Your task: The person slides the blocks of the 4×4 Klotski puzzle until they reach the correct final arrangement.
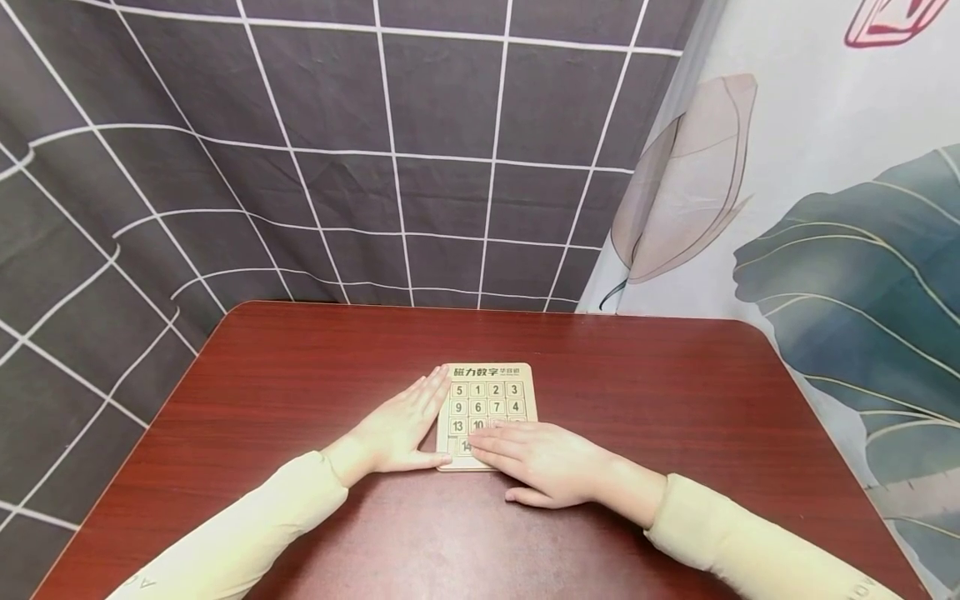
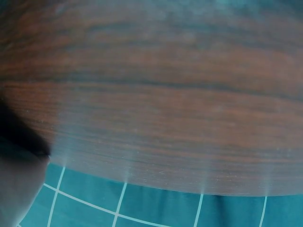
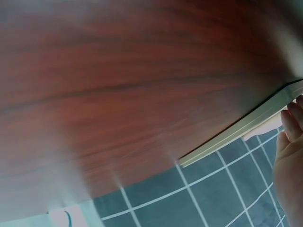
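A wooden sliding number puzzle (image 1: 491, 372) lies flat on the table, with rows of numbered tiles below a line of printed characters. My left hand (image 1: 397, 429) rests along its left side, fingers straight and thumb stretched to the lower left corner. Over the lower right tiles lies my right hand (image 1: 547, 462), its fingers extended and fingertips touching near the 14 tile. Several tiles beneath it are hidden. In the right wrist view the puzzle's edge (image 3: 227, 137) shows beside the right hand (image 3: 291, 161). The left wrist view catches only a blurred piece of the left hand (image 2: 19, 189).
The reddish-brown wooden table (image 1: 315, 358) has rounded far corners. Behind it hangs a dark cloth (image 1: 442, 92) with a white grid. A pale curtain (image 1: 825, 108) with large leaf prints hangs at the right.
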